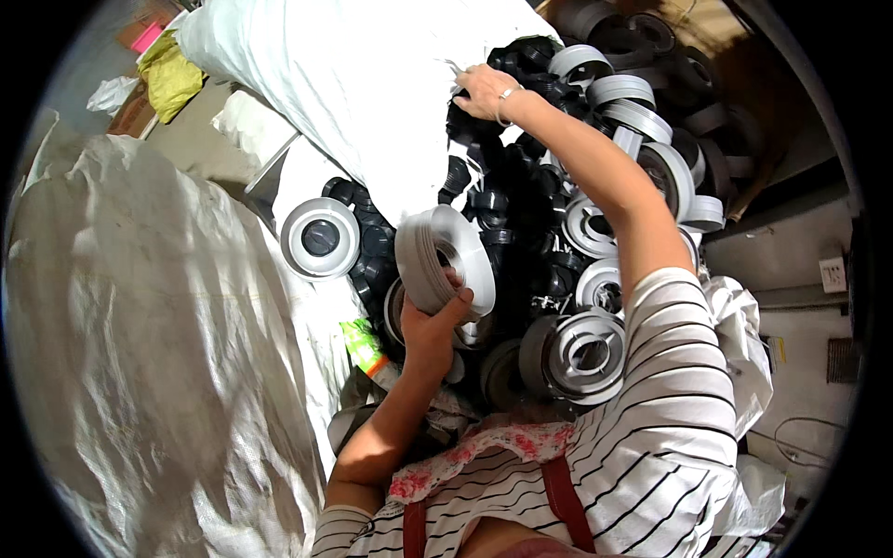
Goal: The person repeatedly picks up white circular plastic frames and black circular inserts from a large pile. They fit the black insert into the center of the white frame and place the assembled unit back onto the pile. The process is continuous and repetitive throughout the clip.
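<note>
My left hand (pixel 435 327) is closed round the rim of a grey plastic ring (pixel 430 265), its thumb inside the opening. The ring is tilted, with ridged sides and a wide hole, and hangs over the middle of the pile. Stretched far forward, my right hand (pixel 486 91) pinches the edge of a large white sack (pixel 316 74), which creases at the fingertips. Under and beside that hand lie many small black plastic parts (pixel 493 200). A grey ring with a black cap in its centre (pixel 320 238) rests left of the held ring.
Stacked grey rings (pixel 588 353) stand along the right of the pile, with more ringed parts (pixel 642 37) in shadow at the far right. A big woven white sack (pixel 158 353) fills the left. A yellow bag (pixel 171 76) lies on the floor at the far left.
</note>
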A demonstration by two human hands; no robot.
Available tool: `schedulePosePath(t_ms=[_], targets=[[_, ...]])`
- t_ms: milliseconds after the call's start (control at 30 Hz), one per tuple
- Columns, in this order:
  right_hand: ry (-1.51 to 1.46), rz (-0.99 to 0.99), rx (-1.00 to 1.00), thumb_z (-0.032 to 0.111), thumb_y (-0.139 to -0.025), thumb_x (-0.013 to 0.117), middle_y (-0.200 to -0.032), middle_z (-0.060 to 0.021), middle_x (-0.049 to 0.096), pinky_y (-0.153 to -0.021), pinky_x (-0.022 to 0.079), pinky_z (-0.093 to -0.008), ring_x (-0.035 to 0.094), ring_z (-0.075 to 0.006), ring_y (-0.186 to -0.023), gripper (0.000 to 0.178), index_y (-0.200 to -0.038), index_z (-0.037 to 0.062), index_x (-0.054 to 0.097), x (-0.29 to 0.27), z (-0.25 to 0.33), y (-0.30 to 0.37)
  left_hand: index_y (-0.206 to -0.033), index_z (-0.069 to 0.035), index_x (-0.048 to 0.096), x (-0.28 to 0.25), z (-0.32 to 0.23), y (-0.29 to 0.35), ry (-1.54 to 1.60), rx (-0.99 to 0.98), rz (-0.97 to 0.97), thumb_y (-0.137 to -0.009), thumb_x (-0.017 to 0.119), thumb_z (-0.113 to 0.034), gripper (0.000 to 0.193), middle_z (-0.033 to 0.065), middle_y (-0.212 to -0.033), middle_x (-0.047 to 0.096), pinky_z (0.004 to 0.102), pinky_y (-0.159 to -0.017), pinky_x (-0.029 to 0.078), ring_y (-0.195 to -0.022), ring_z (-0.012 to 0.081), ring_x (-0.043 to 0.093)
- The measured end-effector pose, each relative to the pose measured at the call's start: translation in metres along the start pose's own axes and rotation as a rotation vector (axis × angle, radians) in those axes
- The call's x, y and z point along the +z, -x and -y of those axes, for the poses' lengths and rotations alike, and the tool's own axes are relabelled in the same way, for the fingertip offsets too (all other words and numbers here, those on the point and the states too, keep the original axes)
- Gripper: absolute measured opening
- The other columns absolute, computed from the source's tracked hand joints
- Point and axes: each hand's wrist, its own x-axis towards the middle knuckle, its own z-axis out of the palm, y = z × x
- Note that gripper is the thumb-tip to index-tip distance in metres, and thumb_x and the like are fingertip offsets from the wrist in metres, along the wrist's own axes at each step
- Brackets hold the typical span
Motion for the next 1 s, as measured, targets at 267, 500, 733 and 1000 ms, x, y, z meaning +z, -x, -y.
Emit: schedulePosePath(t_ms=[267, 500, 733, 1000], targets=[[0.092, -0.139, 0.232, 0.07, -0.071, 0.057, -0.151, -0.0116, 0.015, -0.097, 0.025, -0.0689, 0.012, -0.0288, -0.14, 0.078, -0.139, 0.0374, 0.034, 0.054, -0.039, -0.004, -0.101, -0.002, 0.058, -0.012, 0.007, -0.02, -0.054, 0.014, -0.109, -0.076, 0.073, -0.014, 0.031, 0.0028, -0.088, 0.062, 0.0257, -0.072, 0.046, -0.078, 0.0113, 0.058], [0.215, 0.192, 0.112, 0.033, -0.085, 0.051, -0.143, -0.0167, 0.028, -0.089, 0.042, -0.0503, 0.037, -0.0306, -0.124, 0.039, -0.123, 0.0257, 0.057, 0.088, -0.041, 0.103, -0.106, -0.001, 0.057, -0.006, 0.008, -0.022, 0.016, 0.024, -0.072, -0.08, 0.069, -0.013, 0.031, 0.0057, -0.094, 0.062, 0.0286, -0.076, 0.047, -0.083, 0.0145, 0.059], [0.106, 0.17, -0.13, 0.019, -0.081, 0.057, -0.096, -0.0188, 0.057, -0.086, 0.045, -0.0394, 0.053, -0.0335, -0.099, 0.027, -0.097, -0.0013, 0.061, 0.074, -0.022, 0.177, -0.101, 0.0, 0.059, -0.006, 0.006, -0.018, -0.008, -0.022, -0.044, -0.078, 0.069, -0.009, 0.027, 0.0061, -0.091, 0.063, 0.0283, -0.071, 0.049, -0.079, 0.014, 0.061], [-0.337, 0.262, 0.025, 0.022, -0.074, 0.07, -0.101, -0.0244, 0.062, -0.086, 0.049, -0.0412, 0.06, -0.0362, -0.099, 0.04, -0.104, -0.0017, 0.059, 0.091, -0.013, 0.237, -0.109, 0.0, 0.058, -0.014, -0.01, 0.011, -0.467, -0.045, 0.071, -0.081, 0.063, -0.014, 0.032, 0.0074, -0.092, 0.063, 0.029, -0.07, 0.047, -0.078, 0.0158, 0.059]])
